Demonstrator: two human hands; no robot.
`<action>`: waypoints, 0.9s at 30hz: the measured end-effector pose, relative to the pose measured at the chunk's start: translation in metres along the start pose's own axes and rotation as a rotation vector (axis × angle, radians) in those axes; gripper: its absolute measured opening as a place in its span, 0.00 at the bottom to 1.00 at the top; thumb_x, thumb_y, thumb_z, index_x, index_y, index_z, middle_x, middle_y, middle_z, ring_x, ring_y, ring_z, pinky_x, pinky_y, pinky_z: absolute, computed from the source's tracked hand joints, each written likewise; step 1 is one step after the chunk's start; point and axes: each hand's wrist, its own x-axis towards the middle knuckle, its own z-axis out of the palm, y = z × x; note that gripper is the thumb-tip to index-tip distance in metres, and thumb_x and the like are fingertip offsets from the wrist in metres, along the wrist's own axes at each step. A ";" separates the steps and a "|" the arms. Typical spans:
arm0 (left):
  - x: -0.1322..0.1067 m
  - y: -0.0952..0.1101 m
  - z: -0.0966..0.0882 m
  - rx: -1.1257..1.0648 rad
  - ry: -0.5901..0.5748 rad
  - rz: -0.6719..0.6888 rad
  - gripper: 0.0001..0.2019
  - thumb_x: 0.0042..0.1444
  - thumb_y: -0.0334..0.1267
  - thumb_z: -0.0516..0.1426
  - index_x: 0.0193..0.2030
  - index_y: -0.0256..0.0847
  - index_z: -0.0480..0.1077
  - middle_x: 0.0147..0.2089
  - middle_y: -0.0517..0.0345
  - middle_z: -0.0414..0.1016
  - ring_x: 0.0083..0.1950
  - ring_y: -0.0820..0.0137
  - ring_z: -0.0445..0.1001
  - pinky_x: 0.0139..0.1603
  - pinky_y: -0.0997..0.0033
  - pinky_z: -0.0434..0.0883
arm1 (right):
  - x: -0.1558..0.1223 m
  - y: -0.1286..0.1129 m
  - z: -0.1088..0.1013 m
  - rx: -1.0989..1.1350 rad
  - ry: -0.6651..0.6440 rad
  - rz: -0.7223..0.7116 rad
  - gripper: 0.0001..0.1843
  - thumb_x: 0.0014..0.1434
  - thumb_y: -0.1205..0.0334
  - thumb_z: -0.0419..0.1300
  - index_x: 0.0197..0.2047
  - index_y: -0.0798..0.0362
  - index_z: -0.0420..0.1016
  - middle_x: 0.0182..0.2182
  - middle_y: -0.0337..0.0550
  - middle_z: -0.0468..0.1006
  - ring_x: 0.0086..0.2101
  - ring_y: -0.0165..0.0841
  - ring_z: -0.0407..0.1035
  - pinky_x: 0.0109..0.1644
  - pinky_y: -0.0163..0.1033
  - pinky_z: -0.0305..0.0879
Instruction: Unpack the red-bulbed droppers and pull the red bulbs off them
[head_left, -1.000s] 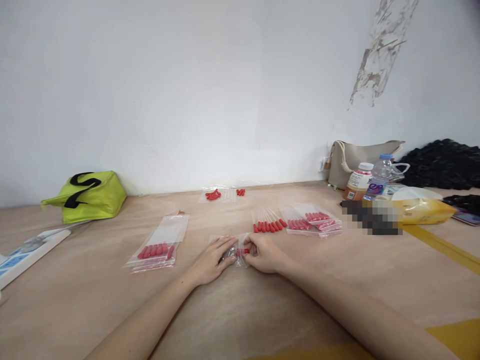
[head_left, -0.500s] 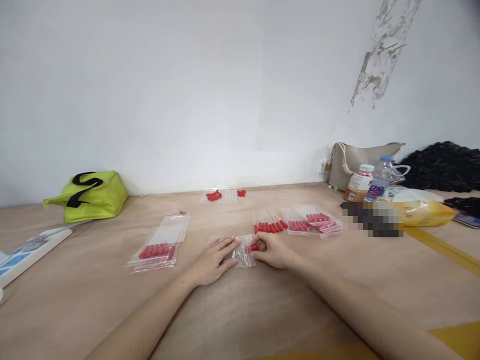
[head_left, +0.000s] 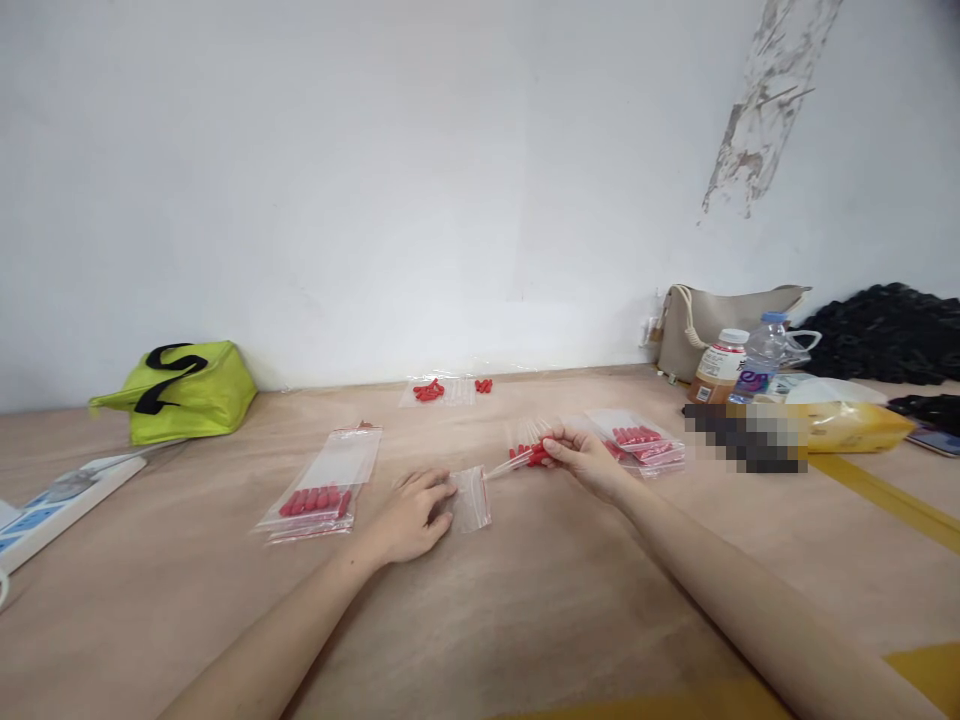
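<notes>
My left hand point(head_left: 418, 515) lies palm down with thumb and fingers apart, its fingertips on the left side of a small clear zip bag point(head_left: 472, 500). What part of the bag lies under the fingers is hidden. In my right hand point(head_left: 586, 460), thumb and fingers pinch the red bulb of a dropper point(head_left: 517, 461). Its clear tube slants down left, with the tip close to the bag's right edge; whether it is inside I cannot tell. Behind it lie more red-bulbed droppers point(head_left: 513, 452), partly covered by the hand.
Filled bags of droppers lie in stacks at the left point(head_left: 341, 460) and right point(head_left: 637, 436). Loose red bulbs point(head_left: 429, 391) sit by the wall. A power strip point(head_left: 67, 500), a yellow-green bag point(head_left: 195, 390), bottles point(head_left: 721, 368) and a yellow packet point(head_left: 855, 425) stand around the edges.
My right hand has moved right and away from the zip bag, and now holds a dropper by its bulb beside the row. My left hand has shifted slightly left, uncovering more of the bag.
</notes>
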 end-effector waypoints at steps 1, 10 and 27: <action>0.001 0.002 0.001 -0.020 0.039 -0.015 0.19 0.57 0.40 0.47 0.54 0.43 0.63 0.60 0.53 0.59 0.61 0.63 0.56 0.60 0.59 0.55 | 0.002 -0.001 -0.002 0.023 0.054 -0.021 0.18 0.41 0.51 0.65 0.32 0.55 0.70 0.25 0.38 0.76 0.25 0.27 0.69 0.33 0.34 0.66; 0.005 0.014 0.008 -0.093 -0.107 0.139 0.23 0.60 0.50 0.42 0.62 0.53 0.49 0.66 0.60 0.44 0.66 0.62 0.42 0.63 0.53 0.44 | 0.015 0.003 0.008 -0.875 0.214 -0.669 0.09 0.57 0.61 0.53 0.39 0.53 0.71 0.35 0.45 0.76 0.36 0.33 0.68 0.43 0.39 0.63; 0.005 0.011 0.012 -0.035 -0.138 0.094 0.23 0.60 0.52 0.39 0.62 0.57 0.47 0.67 0.61 0.41 0.66 0.64 0.41 0.63 0.53 0.43 | 0.031 0.030 0.039 -1.639 -0.197 -0.832 0.10 0.60 0.66 0.49 0.37 0.55 0.71 0.34 0.45 0.73 0.35 0.33 0.63 0.39 0.36 0.57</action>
